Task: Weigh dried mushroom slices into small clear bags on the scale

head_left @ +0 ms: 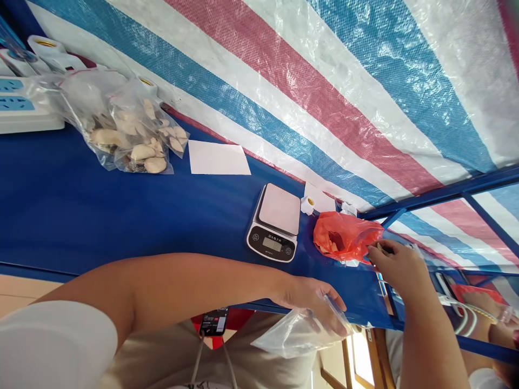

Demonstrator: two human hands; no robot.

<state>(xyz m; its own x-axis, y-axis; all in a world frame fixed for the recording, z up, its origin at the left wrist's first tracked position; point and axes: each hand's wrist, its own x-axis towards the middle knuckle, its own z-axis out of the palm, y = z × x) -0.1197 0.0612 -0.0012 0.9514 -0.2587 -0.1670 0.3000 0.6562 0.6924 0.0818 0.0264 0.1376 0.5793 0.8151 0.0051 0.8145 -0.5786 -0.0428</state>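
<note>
My left hand (318,302) holds a clear plastic bag (290,332) at the table's front edge, with its fingers partly inside or behind the film. My right hand (399,267) is at the mouth of a red plastic bag (344,232), its fingers curled into a pinch. A small pale bit shows between them, too small to name. Pale pieces are visible inside the red bag. Left of that bag stands a white kitchen scale (279,208) with a bare platform; its display is too faint to read.
Clear zip bags (138,135) of pale dried slices lie at the back left, beside a power strip (28,105). White paper (219,158) and a white lamp socket (308,204) rest on the blue table (194,216). A phone (214,321) hangs below. Another person's arm (482,305) shows at right.
</note>
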